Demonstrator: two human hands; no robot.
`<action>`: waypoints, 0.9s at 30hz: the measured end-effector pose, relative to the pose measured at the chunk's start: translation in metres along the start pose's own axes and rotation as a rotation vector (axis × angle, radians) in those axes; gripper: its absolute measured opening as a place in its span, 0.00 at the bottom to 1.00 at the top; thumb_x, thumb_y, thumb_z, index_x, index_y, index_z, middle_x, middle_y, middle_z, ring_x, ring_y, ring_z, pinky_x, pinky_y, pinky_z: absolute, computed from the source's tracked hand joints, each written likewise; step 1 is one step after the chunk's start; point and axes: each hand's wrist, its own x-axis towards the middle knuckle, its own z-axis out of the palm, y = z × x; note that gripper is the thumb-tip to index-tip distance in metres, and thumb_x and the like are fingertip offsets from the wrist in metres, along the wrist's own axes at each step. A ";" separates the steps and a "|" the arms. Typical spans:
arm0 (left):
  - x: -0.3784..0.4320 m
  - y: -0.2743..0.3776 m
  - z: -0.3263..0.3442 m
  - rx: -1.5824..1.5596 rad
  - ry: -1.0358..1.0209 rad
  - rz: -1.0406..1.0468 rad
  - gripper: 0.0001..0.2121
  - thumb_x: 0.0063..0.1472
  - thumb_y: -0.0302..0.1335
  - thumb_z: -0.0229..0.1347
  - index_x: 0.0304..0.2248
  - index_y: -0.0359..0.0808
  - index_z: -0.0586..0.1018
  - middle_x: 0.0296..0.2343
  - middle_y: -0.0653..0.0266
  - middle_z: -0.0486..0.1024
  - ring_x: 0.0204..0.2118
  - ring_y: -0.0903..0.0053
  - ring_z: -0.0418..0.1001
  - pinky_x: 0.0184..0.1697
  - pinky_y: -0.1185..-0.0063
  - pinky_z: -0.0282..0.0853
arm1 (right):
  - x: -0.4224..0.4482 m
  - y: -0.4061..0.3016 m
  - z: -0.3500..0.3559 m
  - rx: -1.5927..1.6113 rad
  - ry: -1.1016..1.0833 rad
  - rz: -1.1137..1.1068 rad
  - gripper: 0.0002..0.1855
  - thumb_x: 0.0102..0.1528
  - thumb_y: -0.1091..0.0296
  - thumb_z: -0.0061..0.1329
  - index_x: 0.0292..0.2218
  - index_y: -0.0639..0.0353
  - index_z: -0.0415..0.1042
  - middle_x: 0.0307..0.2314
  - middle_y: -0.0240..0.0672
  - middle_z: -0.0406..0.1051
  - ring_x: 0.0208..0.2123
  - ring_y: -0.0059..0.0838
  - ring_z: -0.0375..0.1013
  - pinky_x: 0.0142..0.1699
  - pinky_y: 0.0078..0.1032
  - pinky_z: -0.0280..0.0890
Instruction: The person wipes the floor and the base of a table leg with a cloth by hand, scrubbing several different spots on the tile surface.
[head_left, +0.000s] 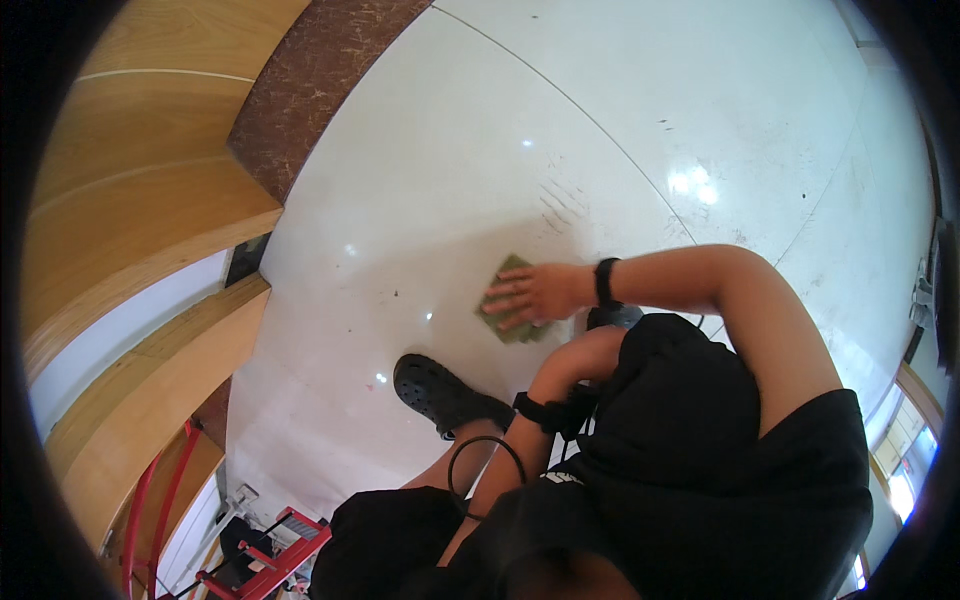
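Observation:
On the glossy pale floor, my right hand lies spread over a green scouring pad, palm down, pressing it to the surface. Parts of the pad show past the fingers and below the palm. Dark scuff marks streak the floor just beyond this hand. My left hand is bent at the wrist against my right knee, and its fingers are hidden. Black bands circle both wrists, and a dark cable loops beside the left forearm. My feet wear black perforated clogs; one is mostly covered by my arm and knee.
Wooden panelling with a brown marbled base curves along the left. A red metal frame stands at the lower left. Thin joint lines cross the floor, with light reflections and small specks. A window shows at the right rim.

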 end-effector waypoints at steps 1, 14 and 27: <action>0.006 -0.017 0.009 0.031 -0.023 -0.029 0.11 0.53 0.28 0.54 0.34 0.29 0.76 0.32 0.47 0.77 0.37 0.54 0.74 0.40 0.70 0.68 | -0.020 -0.007 0.003 0.055 0.028 0.006 0.31 0.53 0.53 0.48 0.58 0.36 0.60 0.62 0.27 0.49 0.65 0.33 0.43 0.68 0.37 0.40; 0.018 0.017 -0.001 -0.104 -0.022 -0.042 0.11 0.52 0.31 0.55 0.32 0.31 0.77 0.30 0.49 0.77 0.34 0.57 0.75 0.38 0.70 0.67 | -0.092 0.135 -0.080 -0.522 0.283 0.853 0.28 0.63 0.52 0.34 0.62 0.40 0.51 0.64 0.38 0.44 0.64 0.44 0.43 0.65 0.46 0.41; 0.027 0.004 0.010 -0.068 -0.187 -0.073 0.10 0.54 0.30 0.55 0.33 0.31 0.77 0.28 0.50 0.77 0.31 0.61 0.76 0.34 0.71 0.68 | -0.133 0.025 -0.075 -0.103 -0.087 0.484 0.26 0.62 0.55 0.37 0.61 0.32 0.55 0.64 0.26 0.43 0.66 0.33 0.41 0.69 0.37 0.35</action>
